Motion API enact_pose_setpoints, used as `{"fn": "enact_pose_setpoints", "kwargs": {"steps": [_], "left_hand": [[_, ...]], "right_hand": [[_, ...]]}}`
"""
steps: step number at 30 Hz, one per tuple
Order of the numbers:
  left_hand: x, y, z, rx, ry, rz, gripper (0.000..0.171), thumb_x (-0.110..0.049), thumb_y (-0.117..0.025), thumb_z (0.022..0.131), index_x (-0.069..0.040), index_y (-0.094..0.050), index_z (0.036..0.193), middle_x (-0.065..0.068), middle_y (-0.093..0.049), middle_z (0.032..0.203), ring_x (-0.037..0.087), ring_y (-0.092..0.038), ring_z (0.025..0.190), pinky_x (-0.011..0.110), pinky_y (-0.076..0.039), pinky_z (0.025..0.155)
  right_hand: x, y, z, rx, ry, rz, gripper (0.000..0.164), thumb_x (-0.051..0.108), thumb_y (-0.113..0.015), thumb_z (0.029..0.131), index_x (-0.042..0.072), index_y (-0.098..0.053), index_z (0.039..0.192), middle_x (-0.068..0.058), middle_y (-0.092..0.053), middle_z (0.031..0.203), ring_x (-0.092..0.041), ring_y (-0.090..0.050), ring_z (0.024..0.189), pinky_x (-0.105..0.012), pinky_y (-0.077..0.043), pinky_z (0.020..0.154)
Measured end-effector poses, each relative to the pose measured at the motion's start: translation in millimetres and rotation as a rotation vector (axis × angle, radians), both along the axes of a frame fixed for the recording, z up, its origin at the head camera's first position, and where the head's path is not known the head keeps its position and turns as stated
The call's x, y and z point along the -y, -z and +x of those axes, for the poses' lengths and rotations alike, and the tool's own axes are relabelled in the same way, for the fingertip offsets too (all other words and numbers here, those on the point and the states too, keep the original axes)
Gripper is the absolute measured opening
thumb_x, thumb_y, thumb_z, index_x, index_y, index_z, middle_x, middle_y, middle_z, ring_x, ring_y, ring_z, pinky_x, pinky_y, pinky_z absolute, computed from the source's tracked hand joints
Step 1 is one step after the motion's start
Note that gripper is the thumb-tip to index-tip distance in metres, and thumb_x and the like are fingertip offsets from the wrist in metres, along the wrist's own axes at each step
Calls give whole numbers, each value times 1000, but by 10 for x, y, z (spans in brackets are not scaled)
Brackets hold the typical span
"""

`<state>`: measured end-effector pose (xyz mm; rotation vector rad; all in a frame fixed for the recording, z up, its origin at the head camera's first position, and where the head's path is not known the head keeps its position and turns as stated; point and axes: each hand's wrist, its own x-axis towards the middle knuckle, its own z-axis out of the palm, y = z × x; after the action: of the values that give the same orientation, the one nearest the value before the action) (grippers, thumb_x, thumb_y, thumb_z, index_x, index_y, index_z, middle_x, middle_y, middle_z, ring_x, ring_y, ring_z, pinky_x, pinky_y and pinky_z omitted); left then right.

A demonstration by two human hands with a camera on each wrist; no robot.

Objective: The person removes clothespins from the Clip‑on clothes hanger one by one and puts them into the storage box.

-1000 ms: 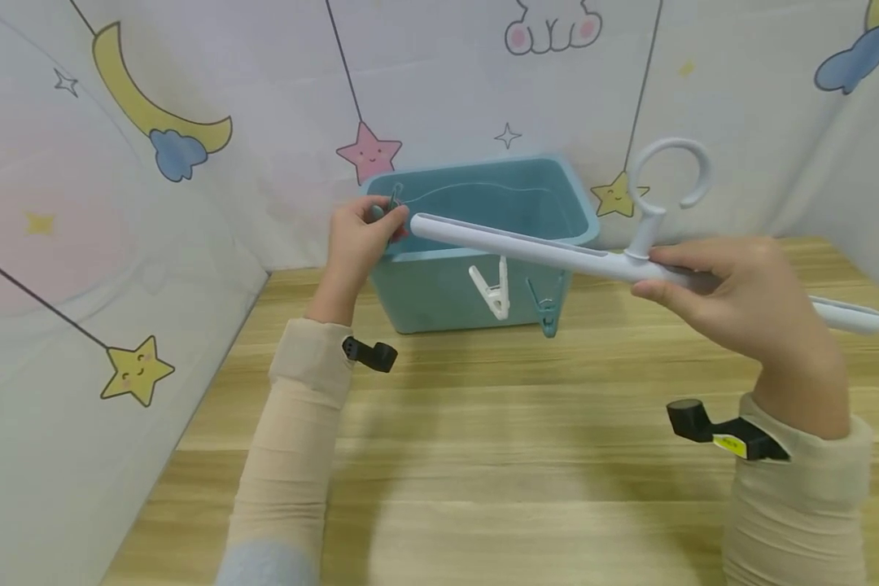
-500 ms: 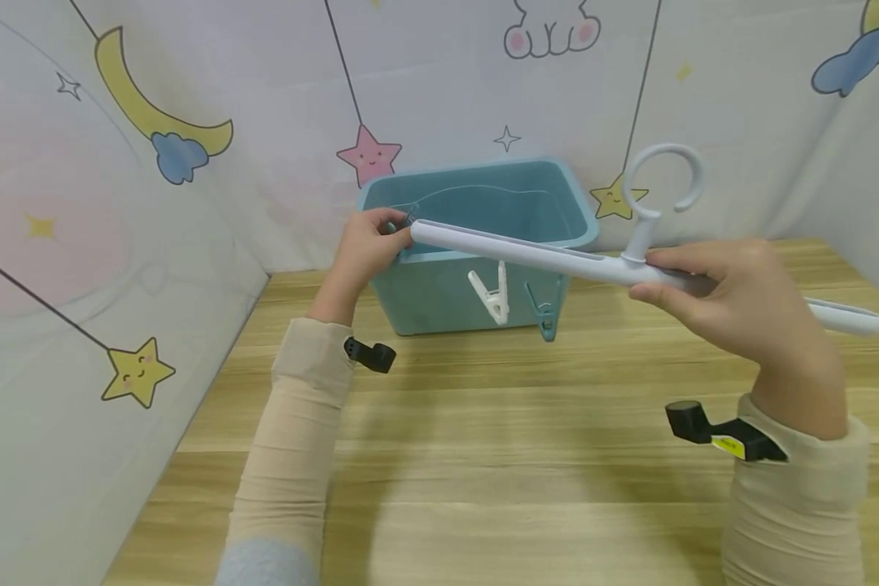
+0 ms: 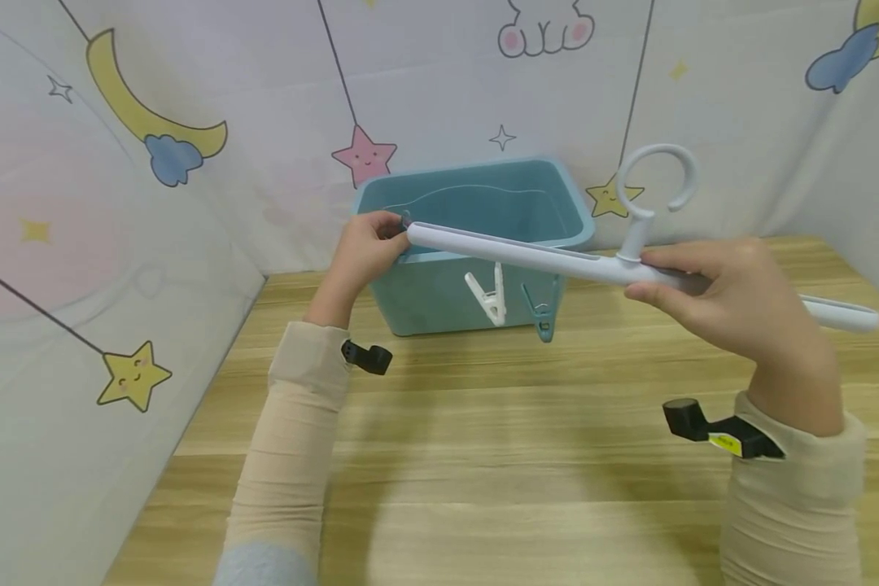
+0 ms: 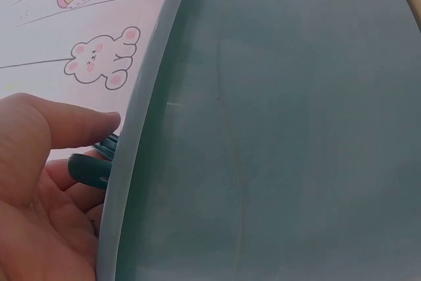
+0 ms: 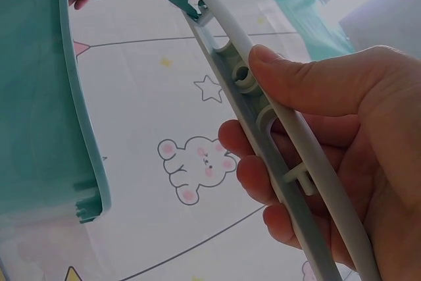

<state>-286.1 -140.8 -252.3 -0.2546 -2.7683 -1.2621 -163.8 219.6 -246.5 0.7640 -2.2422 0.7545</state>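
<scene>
My left hand (image 3: 369, 251) is at the bin's left front corner and pinches a dark teal clothes peg (image 4: 91, 168), mostly covered by the fingers. In the head view the left fingertips overlap the near end of a white clip hanger (image 3: 527, 254). My right hand (image 3: 732, 297) grips this hanger beside its open round hook (image 3: 655, 183), thumb on one side and fingers on the other. Below the bar hang a white peg (image 3: 492, 303) and a teal peg (image 3: 543, 316). The right wrist view shows the bar's hollow underside.
A teal plastic bin (image 3: 469, 297) stands against the back wall on a wood-grain table (image 3: 498, 456), with the hanger held across its front rim. Printed cloth walls (image 3: 278, 106) enclose the back and left side. Black wrist cameras (image 3: 366, 356) sit on both sleeves.
My left hand has lowered slightly and moved right, bringing the peg from above the bin's corner to the hanger's end. The right hand and hanger hold almost the same place.
</scene>
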Motion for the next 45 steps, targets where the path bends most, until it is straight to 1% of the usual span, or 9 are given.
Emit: {"fn": "enact_pose_setpoints", "kwargs": {"steps": [3,9,13,23,30,34,39,41,45], "left_hand": [[5,15,-1,-18,7,-9,35,-19,-59,95,-1,-61,125,17,-66,116,27,-60,101,41,-50,84],[7,24,20,-31,21,33,35,-19,-62,93,0,-62,123,16,-65,118,27,-62,107,41,-51,90],[19,47,32,-48,24,87,32,-18,-64,93,-1,-64,120,15,-66,118,27,-62,110,41,-50,93],[33,145,182,-285,67,257,27,-13,-65,92,3,-66,115,16,-68,113,23,-64,104,35,-49,95],[-46,132,345,-384,124,347,27,-5,-66,91,7,-64,114,20,-67,111,25,-64,103,35,-49,94],[-109,153,415,-391,159,403,29,-2,-66,90,9,-62,116,23,-66,111,17,-65,100,35,-50,93],[-174,206,497,-351,228,480,30,1,-65,89,10,-60,117,26,-65,110,2,-63,94,32,-51,91],[-202,229,538,-318,259,513,30,3,-64,89,11,-59,118,27,-64,110,4,-64,94,30,-51,91],[-263,281,609,-233,317,576,32,5,-62,90,12,-56,121,27,-63,113,7,-64,99,31,-51,92]], "right_hand": [[1,3,-3,7,1,-7,30,-1,-84,63,1,-76,92,10,-67,77,12,-51,61,-5,-39,61],[7,0,0,17,5,-4,31,-2,-84,63,-1,-76,93,-8,-70,76,12,-51,62,-4,-39,62],[5,2,1,10,4,4,30,0,-84,64,-1,-76,93,-10,-71,76,13,-50,63,-4,-39,63],[-14,6,-2,-9,3,8,28,2,-85,65,-2,-76,91,-10,-71,75,13,-49,63,-5,-39,62],[-27,4,-2,-5,-9,-10,30,-2,-84,63,-4,-75,91,-13,-71,76,15,-51,65,-4,-40,64],[-35,0,-5,-2,-5,-28,31,-5,-83,62,-4,-75,91,-4,-72,77,16,-53,66,-3,-40,64],[-46,0,-2,-2,3,-38,31,-5,-83,62,-4,-75,91,-7,-71,77,16,-54,67,-3,-40,64],[-48,-2,0,-6,5,-32,31,-5,-83,61,-4,-75,91,-14,-71,76,17,-53,67,-3,-40,64],[-51,-5,3,-5,4,-35,31,-5,-83,61,-4,-75,91,-12,-71,76,16,-53,66,-3,-40,64]]}}
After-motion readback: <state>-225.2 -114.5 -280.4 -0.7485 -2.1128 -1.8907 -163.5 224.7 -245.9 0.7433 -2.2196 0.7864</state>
